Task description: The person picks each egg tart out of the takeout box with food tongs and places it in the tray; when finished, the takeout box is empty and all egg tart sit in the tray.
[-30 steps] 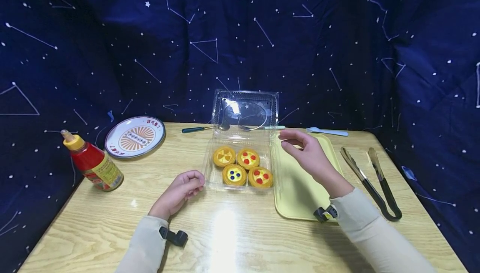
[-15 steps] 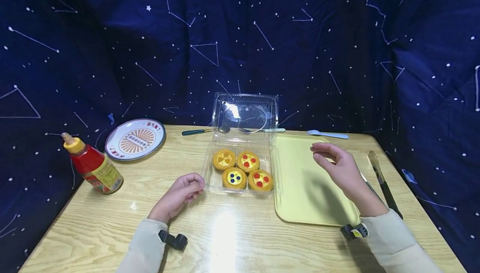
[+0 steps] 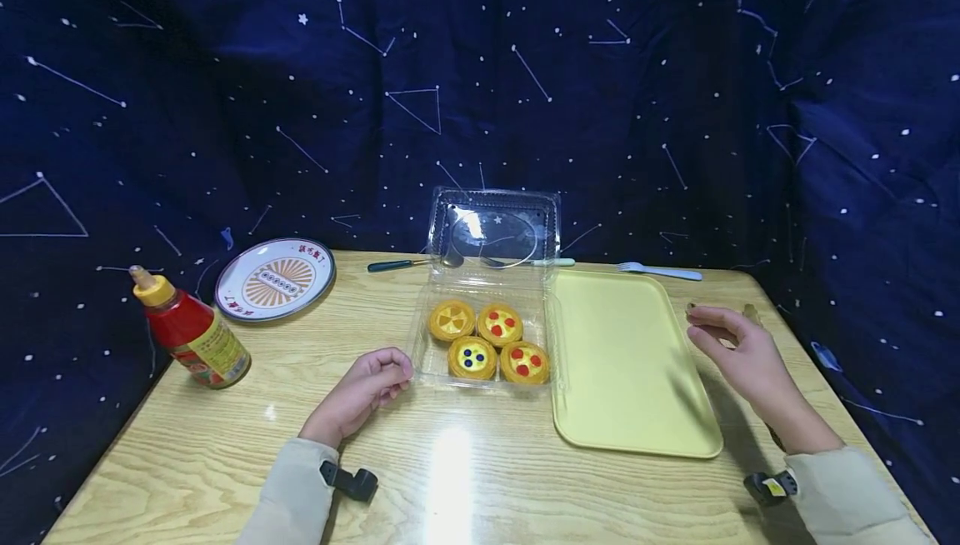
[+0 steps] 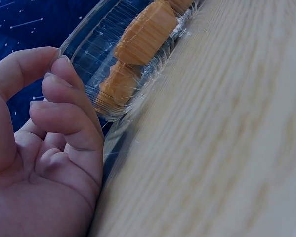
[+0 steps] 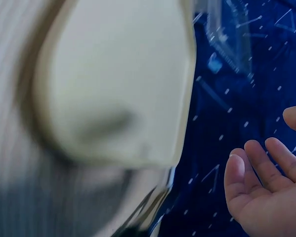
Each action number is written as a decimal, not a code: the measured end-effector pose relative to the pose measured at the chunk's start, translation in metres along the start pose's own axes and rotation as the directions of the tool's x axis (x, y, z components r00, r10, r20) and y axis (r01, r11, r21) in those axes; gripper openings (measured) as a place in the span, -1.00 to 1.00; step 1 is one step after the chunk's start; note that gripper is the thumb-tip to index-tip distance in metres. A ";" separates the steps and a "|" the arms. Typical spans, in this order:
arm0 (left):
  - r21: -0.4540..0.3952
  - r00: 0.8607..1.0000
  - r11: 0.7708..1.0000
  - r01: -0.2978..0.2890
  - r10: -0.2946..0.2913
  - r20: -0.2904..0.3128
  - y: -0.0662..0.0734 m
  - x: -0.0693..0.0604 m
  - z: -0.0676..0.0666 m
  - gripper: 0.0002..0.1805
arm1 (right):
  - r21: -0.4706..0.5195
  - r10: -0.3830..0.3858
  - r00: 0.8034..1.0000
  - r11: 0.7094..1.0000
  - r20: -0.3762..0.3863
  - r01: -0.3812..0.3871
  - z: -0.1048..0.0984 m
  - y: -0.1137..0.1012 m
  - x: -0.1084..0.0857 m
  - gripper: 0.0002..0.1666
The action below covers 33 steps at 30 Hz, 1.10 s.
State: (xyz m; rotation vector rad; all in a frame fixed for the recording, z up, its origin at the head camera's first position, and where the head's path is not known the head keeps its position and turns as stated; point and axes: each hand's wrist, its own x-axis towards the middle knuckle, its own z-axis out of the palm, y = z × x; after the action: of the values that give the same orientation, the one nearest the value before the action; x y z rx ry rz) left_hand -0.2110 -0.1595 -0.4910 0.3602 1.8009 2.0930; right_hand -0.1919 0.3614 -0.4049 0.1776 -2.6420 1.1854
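My left hand (image 3: 367,382) pinches the front left corner of a clear plastic clamshell box (image 3: 423,353) between thumb and index finger; the left wrist view shows the grip on its rim (image 4: 71,42). The lid (image 3: 495,232) stands raised. Inside sit several egg tarts, among them one with blue dots (image 3: 472,357) and one with red pieces (image 3: 525,362). My right hand (image 3: 750,357) hovers past the right edge of the yellow tray (image 3: 630,362), its fingers loosely bent and holding nothing. Beneath it the metal tongs (image 3: 752,314) are mostly hidden.
A red sauce bottle (image 3: 198,332) with a yellow cap stands at the left, near a patterned plate (image 3: 276,280). Along the back edge lie a dark-handled spoon (image 3: 393,265), a pale green handle (image 3: 555,262) and a light blue fork (image 3: 660,271). A dark starry curtain closes off the back.
My right hand has moved right, from the tray's upper left to over the tongs, now covering most of them. The left hand has stayed at the box's corner.
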 end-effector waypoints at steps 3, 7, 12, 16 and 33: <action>0.001 1.000 1.000 -0.004 0.004 0.005 0.000 0.000 0.000 -0.94 | -0.056 0.034 0.999 0.998 -0.005 -0.034 -0.010 0.013 -0.004 -0.48; 0.009 1.000 1.000 -0.010 0.010 0.005 -0.001 0.001 -0.001 -0.93 | -0.132 0.049 0.998 0.990 -0.032 -0.053 -0.019 0.027 -0.009 -0.49; 0.008 1.000 1.000 -0.013 0.013 0.009 -0.001 0.001 0.000 -0.92 | -0.247 0.068 0.997 0.966 -0.031 -0.073 -0.029 0.039 -0.013 -0.44; 0.010 1.000 1.000 -0.009 0.009 0.005 -0.001 0.001 0.000 -0.92 | -0.326 0.060 0.998 0.944 -0.012 -0.061 -0.036 0.050 -0.014 -0.40; 0.021 1.000 1.000 0.000 0.000 -0.009 -0.001 0.000 0.000 -0.93 | -0.413 0.189 0.981 0.898 0.049 -0.152 -0.039 0.092 -0.020 0.12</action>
State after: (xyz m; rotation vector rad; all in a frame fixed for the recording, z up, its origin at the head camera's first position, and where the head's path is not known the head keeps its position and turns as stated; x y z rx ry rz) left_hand -0.2107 -0.1593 -0.4919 0.3563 1.8291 2.0804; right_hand -0.1848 0.4519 -0.4509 -0.0823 -2.9617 0.6513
